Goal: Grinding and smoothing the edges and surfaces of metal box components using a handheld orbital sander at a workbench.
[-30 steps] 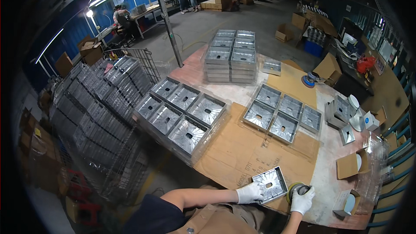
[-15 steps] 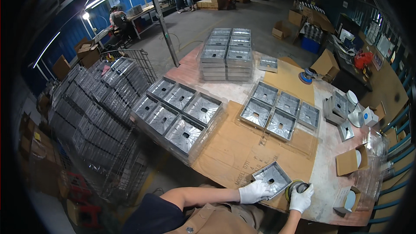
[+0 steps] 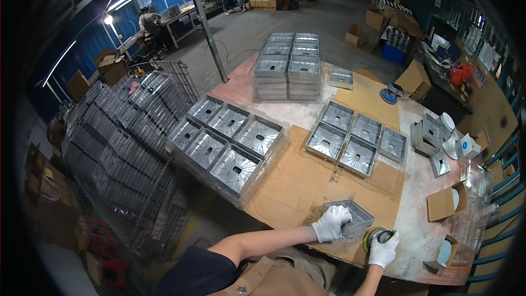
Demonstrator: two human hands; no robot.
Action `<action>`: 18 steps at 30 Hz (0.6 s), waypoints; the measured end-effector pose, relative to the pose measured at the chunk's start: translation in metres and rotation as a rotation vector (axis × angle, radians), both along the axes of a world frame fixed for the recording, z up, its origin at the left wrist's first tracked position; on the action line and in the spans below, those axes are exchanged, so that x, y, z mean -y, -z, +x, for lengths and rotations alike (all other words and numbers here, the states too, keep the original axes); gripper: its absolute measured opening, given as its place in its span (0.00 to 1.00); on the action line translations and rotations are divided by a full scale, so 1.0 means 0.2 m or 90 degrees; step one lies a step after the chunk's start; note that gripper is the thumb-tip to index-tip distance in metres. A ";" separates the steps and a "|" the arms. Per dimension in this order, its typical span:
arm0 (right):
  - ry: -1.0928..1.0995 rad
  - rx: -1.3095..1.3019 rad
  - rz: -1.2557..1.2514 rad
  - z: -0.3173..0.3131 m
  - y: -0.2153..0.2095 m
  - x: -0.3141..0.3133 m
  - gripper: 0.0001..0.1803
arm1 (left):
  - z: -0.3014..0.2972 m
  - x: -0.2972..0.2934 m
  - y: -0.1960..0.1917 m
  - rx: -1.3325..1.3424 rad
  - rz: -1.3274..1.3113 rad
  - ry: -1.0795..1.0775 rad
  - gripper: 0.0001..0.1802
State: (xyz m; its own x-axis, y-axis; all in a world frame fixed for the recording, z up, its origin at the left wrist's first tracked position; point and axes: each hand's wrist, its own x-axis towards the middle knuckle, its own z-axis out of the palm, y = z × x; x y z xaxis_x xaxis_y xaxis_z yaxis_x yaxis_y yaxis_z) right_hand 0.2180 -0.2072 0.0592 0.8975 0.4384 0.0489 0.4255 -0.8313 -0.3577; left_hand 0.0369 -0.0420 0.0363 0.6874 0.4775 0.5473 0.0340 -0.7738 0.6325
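Observation:
In a white glove, my left hand (image 3: 332, 225) grips the near left wall of a square metal tray (image 3: 359, 217), fingers hooked over its rim. The tray stands tilted on the cardboard sheet (image 3: 290, 186), and the hand covers part of it. Just right of it, my right hand (image 3: 384, 250), also gloved, is closed around a round dark sander (image 3: 375, 235) with a yellow rim. The sander is close to the tray's right corner; its underside is hidden.
Ahead lie more metal trays (image 3: 359, 153) in a group. Wrapped stacks of trays (image 3: 287, 68) stand farther back and at left (image 3: 230, 148). A blue sander (image 3: 390, 94), open cartons (image 3: 446, 203) and white discs (image 3: 446, 123) are at right. A wire cart (image 3: 137, 175) stands left.
My left hand has moved slightly up and right, and the tray has gone from lying nearly flat to tilted. My right hand, with the sander, has shifted slightly right.

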 end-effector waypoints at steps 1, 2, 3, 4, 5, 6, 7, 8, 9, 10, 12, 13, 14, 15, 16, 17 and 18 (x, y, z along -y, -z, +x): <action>0.011 -0.011 -0.014 0.00 -0.01 -0.01 0.42 | 0.00 0.00 -0.01 -0.018 0.005 0.010 0.31; 0.011 -0.014 -0.015 0.00 0.00 -0.01 0.42 | 0.00 0.01 -0.02 -0.022 0.003 0.010 0.31; 0.002 -0.008 -0.015 0.00 -0.01 -0.01 0.41 | -0.01 0.00 -0.05 -0.002 -0.061 -0.003 0.31; -0.008 -0.003 -0.015 0.00 -0.01 0.00 0.41 | -0.02 0.00 -0.08 0.016 -0.125 -0.016 0.31; -0.007 0.001 -0.018 0.00 -0.02 0.00 0.41 | -0.03 0.01 -0.11 0.021 -0.129 -0.014 0.31; -0.009 -0.001 -0.010 0.01 0.00 0.00 0.41 | -0.04 0.01 -0.18 -0.024 -0.253 -0.023 0.31; -0.010 -0.003 -0.002 0.01 0.00 0.00 0.41 | -0.05 0.01 -0.22 -0.069 -0.378 -0.033 0.32; -0.010 -0.005 -0.003 0.01 0.01 0.00 0.41 | -0.06 0.02 -0.19 -0.071 -0.379 -0.033 0.32; -0.011 -0.001 -0.001 0.01 0.02 0.00 0.41 | -0.07 0.04 -0.18 -0.048 -0.459 -0.007 0.32; -0.012 0.003 0.002 0.01 0.02 0.00 0.41 | -0.08 0.05 -0.16 -0.025 -0.539 0.020 0.32; -0.010 0.004 0.002 0.01 0.02 -0.01 0.41 | -0.11 0.06 -0.11 -0.060 -0.611 0.044 0.32; -0.008 0.005 0.002 0.01 0.02 -0.01 0.42 | -0.13 0.07 -0.05 -0.064 -0.582 0.067 0.31; -0.008 0.005 0.002 0.01 0.01 -0.01 0.42 | -0.14 0.07 0.01 -0.068 -0.553 0.089 0.30; -0.004 0.005 -0.006 0.01 0.01 -0.01 0.42 | -0.15 0.08 0.01 -0.053 -0.580 0.090 0.33; 0.000 0.005 -0.013 0.01 0.01 -0.01 0.42 | -0.15 0.07 0.02 -0.054 -0.581 0.091 0.33; 0.000 0.005 -0.013 0.01 0.02 -0.01 0.42 | -0.16 0.07 0.03 -0.055 -0.581 0.087 0.33; -0.005 0.007 -0.007 0.02 0.02 -0.01 0.42 | -0.16 0.06 0.04 -0.056 -0.582 0.082 0.32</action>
